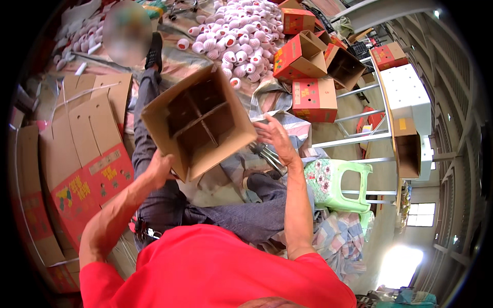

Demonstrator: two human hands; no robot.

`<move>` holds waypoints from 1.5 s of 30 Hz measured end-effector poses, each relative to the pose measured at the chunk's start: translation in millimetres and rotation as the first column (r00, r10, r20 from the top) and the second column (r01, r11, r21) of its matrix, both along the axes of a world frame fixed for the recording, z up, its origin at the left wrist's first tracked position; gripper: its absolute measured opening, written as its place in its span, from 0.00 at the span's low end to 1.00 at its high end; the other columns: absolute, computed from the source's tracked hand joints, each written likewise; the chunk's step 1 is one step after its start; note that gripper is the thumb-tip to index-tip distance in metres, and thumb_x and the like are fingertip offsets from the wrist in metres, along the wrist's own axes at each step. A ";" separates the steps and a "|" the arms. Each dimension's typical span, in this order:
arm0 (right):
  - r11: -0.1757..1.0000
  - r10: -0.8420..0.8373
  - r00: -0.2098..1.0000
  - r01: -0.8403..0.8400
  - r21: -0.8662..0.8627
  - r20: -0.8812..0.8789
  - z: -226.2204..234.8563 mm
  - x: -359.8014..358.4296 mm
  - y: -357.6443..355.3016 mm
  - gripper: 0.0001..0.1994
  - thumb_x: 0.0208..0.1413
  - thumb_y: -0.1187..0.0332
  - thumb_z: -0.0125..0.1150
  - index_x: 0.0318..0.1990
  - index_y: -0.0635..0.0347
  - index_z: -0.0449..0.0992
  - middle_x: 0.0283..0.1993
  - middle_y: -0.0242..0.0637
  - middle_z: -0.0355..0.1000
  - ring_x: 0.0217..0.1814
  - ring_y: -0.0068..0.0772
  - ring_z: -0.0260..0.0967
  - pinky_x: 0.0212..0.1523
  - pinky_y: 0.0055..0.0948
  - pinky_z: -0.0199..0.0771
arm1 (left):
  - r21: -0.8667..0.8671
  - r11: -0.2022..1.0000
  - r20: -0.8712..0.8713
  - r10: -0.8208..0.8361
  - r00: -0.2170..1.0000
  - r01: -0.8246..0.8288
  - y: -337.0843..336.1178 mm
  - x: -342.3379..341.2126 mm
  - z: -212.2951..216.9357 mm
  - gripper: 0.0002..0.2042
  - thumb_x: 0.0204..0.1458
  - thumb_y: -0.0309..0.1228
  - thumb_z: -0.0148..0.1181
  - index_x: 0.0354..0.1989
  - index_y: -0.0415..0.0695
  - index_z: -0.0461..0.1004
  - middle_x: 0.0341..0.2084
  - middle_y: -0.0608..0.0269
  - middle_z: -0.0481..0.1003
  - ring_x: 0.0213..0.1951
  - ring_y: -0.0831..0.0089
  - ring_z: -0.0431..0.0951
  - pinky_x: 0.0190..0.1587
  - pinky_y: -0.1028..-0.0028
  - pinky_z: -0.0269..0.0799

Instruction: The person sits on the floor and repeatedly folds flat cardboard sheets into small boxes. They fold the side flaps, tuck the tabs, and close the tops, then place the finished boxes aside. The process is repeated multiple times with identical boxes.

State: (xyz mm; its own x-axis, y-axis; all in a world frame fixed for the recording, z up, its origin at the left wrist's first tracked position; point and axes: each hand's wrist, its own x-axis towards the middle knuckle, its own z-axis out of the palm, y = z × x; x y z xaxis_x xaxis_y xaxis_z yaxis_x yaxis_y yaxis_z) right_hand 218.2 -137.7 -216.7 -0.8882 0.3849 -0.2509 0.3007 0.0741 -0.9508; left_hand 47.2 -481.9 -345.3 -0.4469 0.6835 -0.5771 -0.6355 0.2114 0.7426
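An upturned-open cardboard box [237,134] is held tilted over my legs, its mouth facing me. Crossed cardboard dividers [201,122] split its dark inside into compartments. My left hand [160,168] grips the rim at the lower left corner, fingers partly hidden by the wall. Beside the right corner is my right hand [277,137], its fingers spread and nothing held in them; whether a fingertip touches the cardboard I cannot tell.
Flattened red-and-brown cartons [77,138] lie stacked at left. Beyond the box is a heap of foam-netted fruit [244,38]. Open red cartons [313,95] stand at the right, near a green plastic stool [336,185] and a long table carrying white foam boxes [405,92].
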 end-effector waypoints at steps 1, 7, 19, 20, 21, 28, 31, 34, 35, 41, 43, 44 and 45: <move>0.995 -0.100 0.992 0.101 0.006 -0.083 -13.5 7.5 20.4 0.36 0.75 0.49 0.53 0.76 0.69 0.54 0.67 0.59 0.71 0.66 0.46 0.75 0.61 0.38 0.78 | 0.027 0.999 0.132 0.044 0.990 -0.048 3.1 9.1 7.5 0.23 0.60 0.23 0.48 0.65 0.49 0.63 0.50 0.52 0.77 0.51 0.51 0.82 0.37 0.45 0.86; 0.691 -0.445 0.809 0.583 0.427 -0.385 -39.8 14.6 50.6 0.29 0.75 0.59 0.54 0.72 0.75 0.59 0.61 0.53 0.77 0.63 0.40 0.76 0.62 0.34 0.76 | -0.034 0.988 0.178 0.152 0.972 -0.149 24.4 50.1 38.0 0.26 0.59 0.22 0.45 0.68 0.49 0.57 0.56 0.49 0.73 0.52 0.42 0.81 0.44 0.36 0.85; 0.354 -0.423 0.688 0.724 0.592 -0.589 6.2 4.8 49.1 0.24 0.70 0.61 0.56 0.66 0.69 0.69 0.67 0.52 0.71 0.71 0.49 0.68 0.72 0.43 0.63 | 0.761 0.481 -0.636 0.421 0.647 0.434 464.5 -162.7 350.7 0.39 0.64 0.43 0.65 0.76 0.42 0.51 0.70 0.43 0.63 0.67 0.54 0.69 0.68 0.56 0.67; 0.360 -0.383 0.734 0.678 0.641 -0.561 2.1 9.9 50.2 0.22 0.69 0.62 0.58 0.64 0.68 0.71 0.66 0.52 0.73 0.69 0.49 0.69 0.70 0.43 0.66 | 0.688 0.520 -0.725 0.470 0.504 0.506 463.5 -143.7 343.6 0.37 0.63 0.44 0.64 0.74 0.40 0.55 0.67 0.42 0.67 0.65 0.54 0.72 0.66 0.57 0.70; 0.420 -0.401 0.755 0.655 0.628 -0.519 -4.3 14.5 50.9 0.22 0.68 0.63 0.59 0.63 0.69 0.72 0.64 0.52 0.74 0.68 0.49 0.71 0.69 0.43 0.67 | 0.605 0.568 -0.791 0.509 0.339 0.558 455.8 -126.8 333.0 0.34 0.63 0.45 0.64 0.71 0.38 0.59 0.64 0.41 0.70 0.63 0.53 0.75 0.64 0.58 0.73; 0.789 -0.180 0.957 0.277 0.548 -0.226 -29.2 13.4 15.8 0.21 0.65 0.68 0.62 0.62 0.68 0.72 0.56 0.51 0.81 0.61 0.49 0.79 0.62 0.43 0.75 | 0.208 0.889 -0.911 0.025 0.411 0.407 232.1 -81.9 80.8 0.39 0.56 0.22 0.66 0.77 0.40 0.57 0.72 0.47 0.66 0.70 0.56 0.69 0.71 0.58 0.65; 0.823 -0.096 0.995 0.099 0.559 -0.035 -20.0 2.1 -2.0 0.22 0.65 0.69 0.62 0.63 0.69 0.72 0.56 0.51 0.81 0.61 0.47 0.79 0.63 0.42 0.75 | 0.026 0.999 -0.915 0.039 0.402 -0.039 97.1 -105.3 -45.1 0.35 0.57 0.15 0.60 0.75 0.39 0.60 0.67 0.49 0.70 0.68 0.59 0.70 0.69 0.61 0.68; 0.823 -0.006 0.997 -0.035 0.567 0.070 -44.1 -12.6 -3.9 0.23 0.66 0.68 0.62 0.65 0.69 0.70 0.56 0.51 0.81 0.60 0.46 0.80 0.63 0.43 0.76 | -0.074 0.900 -0.946 0.074 0.316 -0.430 -60.1 -133.2 -157.5 0.31 0.56 0.18 0.61 0.71 0.38 0.65 0.67 0.46 0.69 0.69 0.50 0.69 0.73 0.60 0.61; 0.833 0.077 0.994 -0.104 0.543 0.072 -51.0 -38.0 -16.2 0.23 0.66 0.68 0.62 0.65 0.69 0.70 0.56 0.51 0.81 0.60 0.46 0.80 0.63 0.43 0.76 | -0.207 0.704 -0.977 -0.113 0.180 -0.679 -163.8 -145.7 -198.4 0.31 0.56 0.20 0.62 0.70 0.36 0.65 0.68 0.42 0.68 0.71 0.47 0.65 0.75 0.57 0.58; 0.800 0.065 0.964 -0.205 0.564 0.258 -101.1 -23.8 7.1 0.23 0.66 0.68 0.61 0.66 0.69 0.71 0.57 0.52 0.81 0.60 0.45 0.80 0.62 0.40 0.78 | -0.745 -0.154 -0.578 -0.337 0.743 -0.649 -296.6 -50.5 -192.9 0.41 0.58 0.47 0.68 0.76 0.43 0.58 0.78 0.44 0.54 0.77 0.48 0.54 0.74 0.45 0.55; 0.795 0.131 0.942 -0.285 0.535 0.308 -109.2 -44.0 0.1 0.23 0.66 0.68 0.61 0.66 0.69 0.71 0.57 0.51 0.81 0.60 0.44 0.79 0.61 0.39 0.78 | -0.567 -0.156 -0.709 -0.408 0.575 -0.809 -352.3 -22.3 -200.3 0.43 0.57 0.50 0.68 0.78 0.46 0.56 0.79 0.45 0.52 0.78 0.47 0.52 0.74 0.43 0.55; 0.788 0.163 0.927 -0.328 0.520 0.337 -114.6 -52.6 -0.9 0.23 0.66 0.68 0.60 0.66 0.68 0.71 0.57 0.51 0.81 0.60 0.44 0.79 0.61 0.39 0.78 | -0.470 -0.152 -0.753 -0.445 0.485 -0.870 -374.9 -8.3 -209.4 0.45 0.57 0.52 0.68 0.78 0.48 0.55 0.79 0.46 0.51 0.78 0.46 0.51 0.74 0.42 0.54; 0.768 0.177 0.917 -0.356 0.532 0.358 -128.2 -51.5 2.1 0.23 0.66 0.67 0.61 0.66 0.68 0.71 0.57 0.52 0.80 0.60 0.44 0.79 0.61 0.39 0.78 | -0.461 -0.209 -0.780 -0.367 0.507 -0.862 -382.0 -1.6 -214.6 0.45 0.57 0.53 0.69 0.79 0.48 0.54 0.79 0.46 0.51 0.78 0.45 0.50 0.74 0.42 0.54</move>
